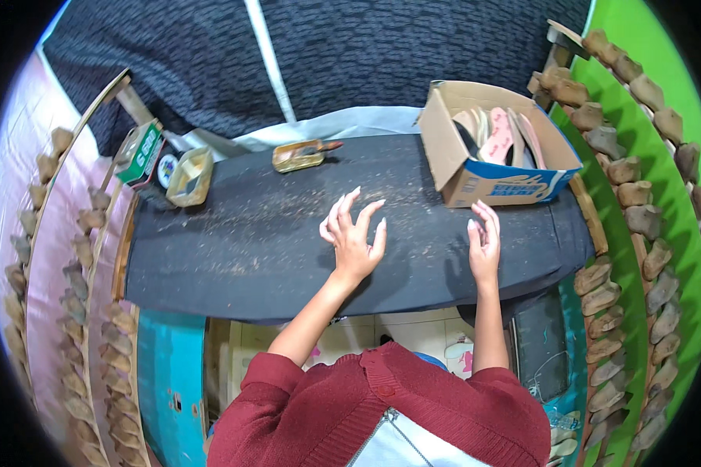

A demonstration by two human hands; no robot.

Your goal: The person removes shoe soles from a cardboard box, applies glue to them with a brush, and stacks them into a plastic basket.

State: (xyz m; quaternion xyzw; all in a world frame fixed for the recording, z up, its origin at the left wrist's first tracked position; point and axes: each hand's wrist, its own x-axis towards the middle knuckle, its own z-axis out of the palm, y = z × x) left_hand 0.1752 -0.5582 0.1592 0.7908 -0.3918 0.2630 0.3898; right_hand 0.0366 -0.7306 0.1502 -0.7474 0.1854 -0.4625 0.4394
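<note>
Both my hands are raised over a bench covered in worn dark cloth [234,257]. My left hand [353,240] is near the middle, fingers spread and slightly curled, with nothing in it. To its right my right hand [484,240] is held up, fingers apart and bent, also holding nothing. Just beyond the right hand stands an open cardboard box [506,185] with pink, pale and dark sole-shaped pieces [500,138] inside. Past the left hand, at the bench's far edge, sits a shallow yellowish tray [297,160] with a brush [319,148] lying across it.
A green and white can [139,156] and a stained plastic container [189,179] stand at the far left. Racks of shoe lasts line both sides, the left [74,296] and the right [600,300]. Dark patterned cloth [366,62] hangs behind the bench.
</note>
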